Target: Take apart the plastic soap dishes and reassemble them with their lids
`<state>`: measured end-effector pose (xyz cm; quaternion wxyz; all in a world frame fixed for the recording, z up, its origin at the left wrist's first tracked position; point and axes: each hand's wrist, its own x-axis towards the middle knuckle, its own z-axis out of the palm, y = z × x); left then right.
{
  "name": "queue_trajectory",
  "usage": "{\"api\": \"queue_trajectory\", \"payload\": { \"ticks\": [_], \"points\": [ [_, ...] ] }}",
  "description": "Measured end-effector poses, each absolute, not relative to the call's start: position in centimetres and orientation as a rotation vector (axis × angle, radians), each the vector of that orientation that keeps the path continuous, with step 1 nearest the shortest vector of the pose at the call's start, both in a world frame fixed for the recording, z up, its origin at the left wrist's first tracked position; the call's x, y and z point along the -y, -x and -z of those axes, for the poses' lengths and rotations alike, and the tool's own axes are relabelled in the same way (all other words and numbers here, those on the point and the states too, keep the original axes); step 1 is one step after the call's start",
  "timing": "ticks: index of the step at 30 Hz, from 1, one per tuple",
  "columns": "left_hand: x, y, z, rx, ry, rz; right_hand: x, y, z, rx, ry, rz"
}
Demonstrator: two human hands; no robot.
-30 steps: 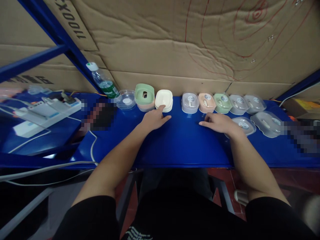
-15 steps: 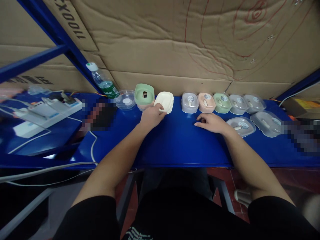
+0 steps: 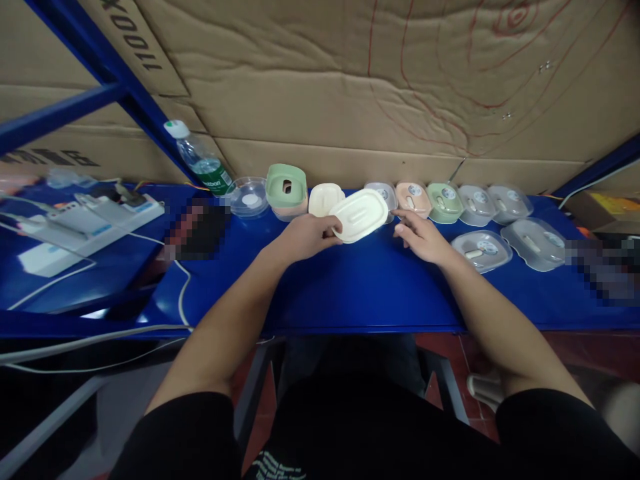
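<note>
My left hand (image 3: pixel 311 238) pinches the near left end of a cream plastic lid (image 3: pixel 361 215), a shallow rounded piece with a raised strip along its middle. The lid is tilted above the blue table, in front of another cream piece (image 3: pixel 324 199) and partly over a grey-lilac box (image 3: pixel 383 193). My right hand (image 3: pixel 423 235) is close to the lid's right end, fingers apart and holding nothing. Just behind the right hand stands a peach box (image 3: pixel 414 200) with a label and a small pale piece on top. Left of the cream piece, a green part (image 3: pixel 287 183) with a hole rests on a peach one.
A green box (image 3: pixel 445 202) and grey boxes (image 3: pixel 477 205) continue the row rightward. Two more grey pieces (image 3: pixel 483 251) lie nearer me. On the left are a clear round container (image 3: pixel 249 198), a water bottle (image 3: pixel 207 163), a power strip (image 3: pixel 90 237) and cables. Cardboard (image 3: pixel 300 80) walls the back.
My left hand has lifted the cream lid off the cream stack and brought it right and nearer me. My right hand has moved slightly up, its fingers now spread toward the lid.
</note>
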<state>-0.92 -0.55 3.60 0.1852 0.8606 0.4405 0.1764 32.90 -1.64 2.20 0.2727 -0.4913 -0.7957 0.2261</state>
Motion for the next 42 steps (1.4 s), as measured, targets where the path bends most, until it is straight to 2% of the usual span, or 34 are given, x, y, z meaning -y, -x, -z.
{"api": "queue_trajectory", "payload": {
  "ticks": [6,13,20,25,34,38,42],
  "points": [
    [1.2,-0.9,-3.2,-1.145,-2.433,-0.162,1.4,-32.8,-1.7,2.208,1.346,-0.583],
    [1.7,-1.9,-3.8,-1.188,-2.416,-0.028,1.6,-32.3,-1.7,2.46,1.415,-0.531],
    [1.9,-2.1,-4.0,-1.178,-2.407,0.0,1.7,-32.5,-1.7,2.514,1.373,-0.512],
    [1.8,-1.6,-3.6,-1.171,-2.366,-0.167,1.7,-32.4,-1.7,2.535,1.367,-0.506],
    [-0.1,1.7,-4.7,-1.95,-2.298,-0.819,2.0,-32.3,-2.2,2.565,1.356,-0.49],
    [-0.3,3.8,-5.6,-2.243,-2.196,-0.728,2.2,-32.2,-2.4,2.577,1.358,-0.474],
    [-0.5,4.8,-5.7,-2.32,-2.122,-0.543,2.2,-32.2,-2.5,2.577,1.361,-0.487]
  ]
}}
